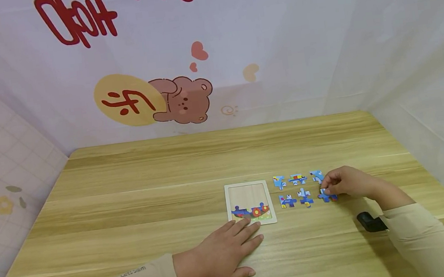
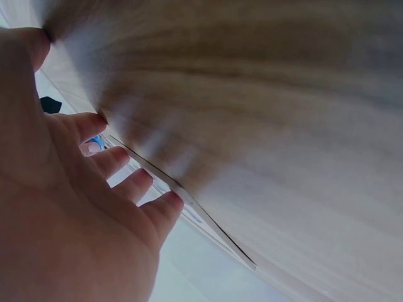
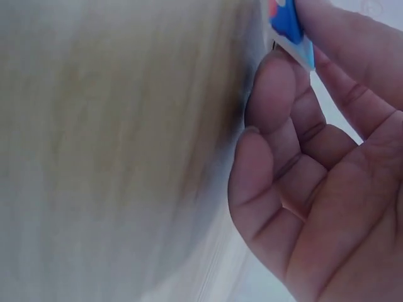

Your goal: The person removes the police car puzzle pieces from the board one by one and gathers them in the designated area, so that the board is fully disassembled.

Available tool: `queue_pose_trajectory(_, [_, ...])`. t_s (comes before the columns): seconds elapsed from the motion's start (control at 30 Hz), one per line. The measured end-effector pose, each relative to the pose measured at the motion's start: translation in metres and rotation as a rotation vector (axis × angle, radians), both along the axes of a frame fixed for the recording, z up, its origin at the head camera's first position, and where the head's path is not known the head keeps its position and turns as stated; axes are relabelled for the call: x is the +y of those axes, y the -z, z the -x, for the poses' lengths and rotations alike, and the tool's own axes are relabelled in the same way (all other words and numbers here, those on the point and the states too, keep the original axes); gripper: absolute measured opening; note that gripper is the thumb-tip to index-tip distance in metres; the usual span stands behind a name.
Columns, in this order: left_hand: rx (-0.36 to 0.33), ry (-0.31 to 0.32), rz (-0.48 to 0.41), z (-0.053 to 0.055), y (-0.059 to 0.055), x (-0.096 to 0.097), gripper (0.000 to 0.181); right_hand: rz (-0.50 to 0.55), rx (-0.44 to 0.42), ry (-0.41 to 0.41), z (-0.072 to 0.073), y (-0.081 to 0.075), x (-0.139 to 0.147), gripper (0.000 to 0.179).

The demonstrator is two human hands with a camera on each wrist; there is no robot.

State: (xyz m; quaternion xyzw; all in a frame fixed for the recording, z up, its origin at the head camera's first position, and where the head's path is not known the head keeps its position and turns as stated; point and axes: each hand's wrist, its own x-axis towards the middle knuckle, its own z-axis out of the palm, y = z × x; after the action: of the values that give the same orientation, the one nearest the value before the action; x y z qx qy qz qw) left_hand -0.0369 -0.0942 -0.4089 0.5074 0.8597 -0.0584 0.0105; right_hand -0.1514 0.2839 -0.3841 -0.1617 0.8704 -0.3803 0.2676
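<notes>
A wooden puzzle tray [image 1: 273,212] lies on the table with some joined, colourful pieces [image 1: 257,211] along its near side. My left hand [image 1: 227,253] lies spread, its fingertips on the near edge of the tray, and in the left wrist view its fingers [image 2: 165,211] touch the rim. To the right, my right hand [image 1: 348,182] pinches a blue puzzle piece [image 1: 326,196] between thumb and fingers. In the right wrist view that piece [image 3: 286,22] shows at the top, partly hidden by the thumb; the other fingers are curled.
Between tray and right hand lie several loose puzzle pieces in two rows, among them a far-left piece [image 1: 279,182] and a near-middle piece [image 1: 305,197]. The wooden table [image 1: 148,179] meets a printed white curtain [image 1: 283,99] behind. A black strap end [image 1: 371,222] sticks out at the right wrist.
</notes>
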Motion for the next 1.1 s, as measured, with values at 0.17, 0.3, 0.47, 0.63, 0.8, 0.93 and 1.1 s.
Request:
queue_pose_trajectory(0.17, [-0.001, -0.001, 0.001, 0.0002, 0.0004, 0.0002, 0.064, -0.037, 0.03, 0.003, 0.0, 0.0008, -0.0017, 0.009])
queue_pose_trajectory(0.3, [-0.008, -0.005, 0.01, 0.0002, -0.0006, 0.0004, 0.064, -0.058, 0.056, 0.001, -0.0017, -0.0001, -0.0041, 0.009])
queue_pose_trajectory(0.47, [0.001, -0.003, 0.008, -0.0002, -0.0011, 0.0003, 0.064, -0.082, 0.074, 0.006, -0.0033, -0.0012, -0.0061, 0.008])
queue_pose_trajectory(0.63, [0.0, -0.005, 0.011, -0.0002, -0.0009, 0.0005, 0.064, -0.11, 0.099, 0.004, -0.004, 0.0001, -0.0068, 0.006])
queue_pose_trajectory(0.8, [0.004, -0.001, 0.004, 0.0, -0.0008, 0.0004, 0.064, -0.115, 0.105, 0.01, -0.005, 0.0003, -0.0073, 0.005])
queue_pose_trajectory(0.93, [-0.005, -0.001, 0.004, 0.0003, -0.0008, 0.0003, 0.065, -0.129, 0.116, 0.001, -0.005, -0.0001, -0.0082, 0.004])
queue_pose_trajectory(1.1, [-0.014, -0.003, 0.007, 0.0001, -0.0012, 0.0003, 0.065, -0.144, 0.125, -0.005, -0.0051, -0.0004, -0.0095, 0.004])
